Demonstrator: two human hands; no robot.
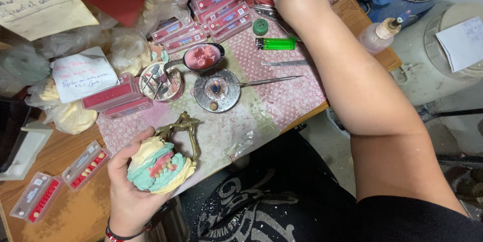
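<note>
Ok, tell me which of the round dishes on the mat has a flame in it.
The silver burner dish nearest the mat's middle: a small flame burns at its centre. The ladle holds pink wax.

On the tabletop (75, 212) the burner dish (217, 91) sits at the middle, a spoon (201, 57) just behind it and a bur dish (160, 81) to its left — the lighter (275, 43) lies behind and to the right. Tooth boxes (216, 13) are stacked at the back; the dental model (158, 166) is nearest, at front left.
</note>
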